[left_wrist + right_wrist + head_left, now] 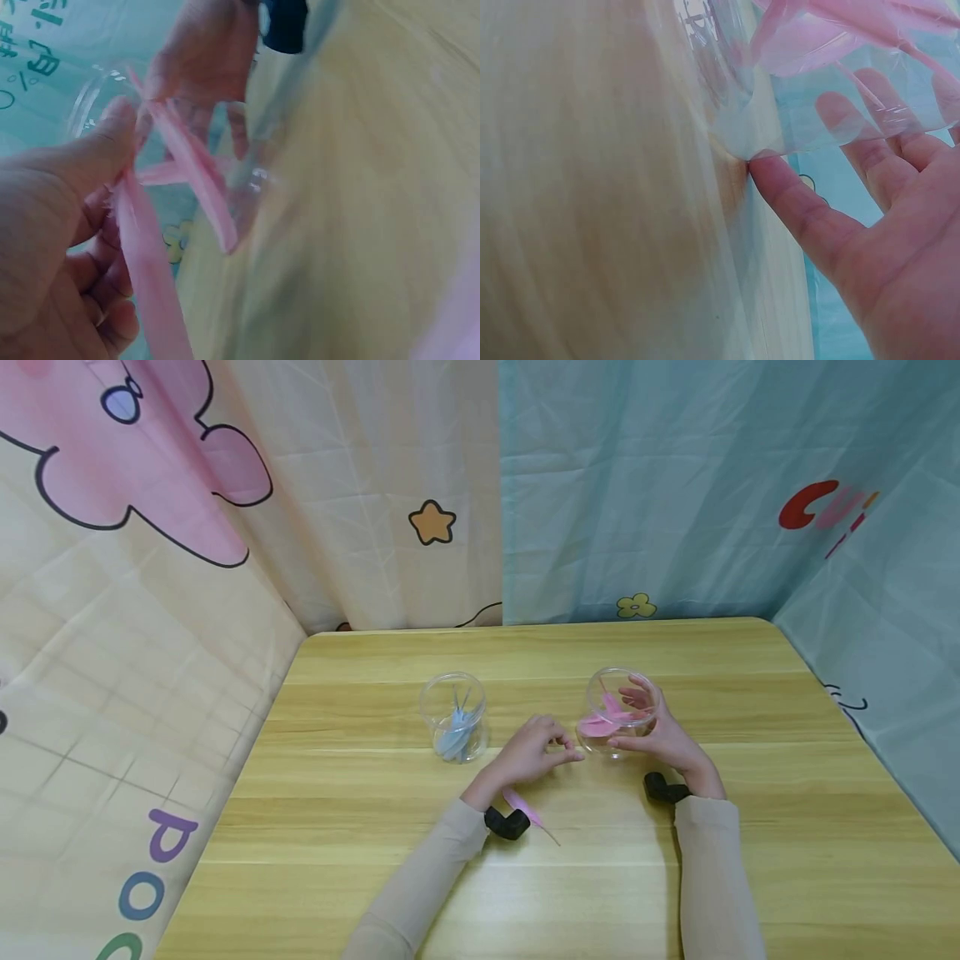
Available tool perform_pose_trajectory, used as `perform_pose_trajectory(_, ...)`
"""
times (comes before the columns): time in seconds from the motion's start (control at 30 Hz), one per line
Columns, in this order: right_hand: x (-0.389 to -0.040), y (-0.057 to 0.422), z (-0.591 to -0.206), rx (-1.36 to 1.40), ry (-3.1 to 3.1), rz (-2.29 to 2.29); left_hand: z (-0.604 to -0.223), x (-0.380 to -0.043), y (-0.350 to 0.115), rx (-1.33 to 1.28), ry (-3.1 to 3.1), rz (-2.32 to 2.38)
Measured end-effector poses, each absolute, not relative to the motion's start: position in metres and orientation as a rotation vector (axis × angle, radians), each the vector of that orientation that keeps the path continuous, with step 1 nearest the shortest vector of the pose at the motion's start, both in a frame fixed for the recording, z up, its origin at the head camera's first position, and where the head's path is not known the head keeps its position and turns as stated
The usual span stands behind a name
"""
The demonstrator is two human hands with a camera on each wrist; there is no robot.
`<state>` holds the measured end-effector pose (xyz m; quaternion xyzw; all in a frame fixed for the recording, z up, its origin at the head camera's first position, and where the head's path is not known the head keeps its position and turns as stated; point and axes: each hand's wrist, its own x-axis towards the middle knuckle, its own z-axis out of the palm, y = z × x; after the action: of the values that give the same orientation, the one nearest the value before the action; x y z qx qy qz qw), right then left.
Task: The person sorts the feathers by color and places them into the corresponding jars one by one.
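My right hand (667,739) grips a clear plastic cup (587,702), thumb on the near side and fingers round the far side. Several pink feathers (603,723) lie in this cup, their quills pointing up. Close to its left side is my left hand (531,750), pinching a pink feather (148,262) by thumb and fingertips in the left wrist view; the head view hides that feather. Another feather, pinkish purple (522,807), rests on the table beside my left wrist. Through the cup wall, fingertips (836,109) of the right hand show in the right wrist view.
A second clear cup (452,675) stands left of my left hand, with several blue feathers (456,735) inside. Both stand on a wood-grain table (360,827). Printed curtains (360,485) hang behind the table and along its sides.
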<state>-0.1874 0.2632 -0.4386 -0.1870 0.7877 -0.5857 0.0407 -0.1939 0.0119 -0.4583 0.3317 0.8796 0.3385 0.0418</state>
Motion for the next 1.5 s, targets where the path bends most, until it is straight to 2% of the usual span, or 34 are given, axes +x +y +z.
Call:
perform_pose_trajectory(0.4, -0.187, 0.262, -0.437, -0.553, 2.384, -1.821, -0.411, -0.216, 0.041, 0.908, 2.294, 1.943)
perform_pose_trajectory(0.6, -0.188, 0.262, -0.439, -0.564, 2.372, -1.843, -0.386, -0.224, 0.066, 0.735, 2.06, 2.313)
perform_pose_trajectory(0.77, -0.188, 0.262, -0.439, -0.542, 2.386, -1.825, -0.369, -0.217, 0.08, 0.615, 1.986, 2.504)
perform_pose_trajectory(1.0, -0.187, 0.262, -0.438, -0.538, 2.398, -1.814, -0.405, -0.234, 0.094, 0.547, 2.122, 2.448)
perform_pose_trajectory(1.13, -0.187, 0.262, -0.437, -0.523, 2.402, -1.79, -0.421, -0.232, 0.092, 0.558, 2.231, 2.328)
perform_pose_trajectory(1.5, -0.187, 0.263, -0.436, -0.545, 2.409, -1.797, -0.428, -0.21, 0.057, 0.736, 2.445, 2.122)
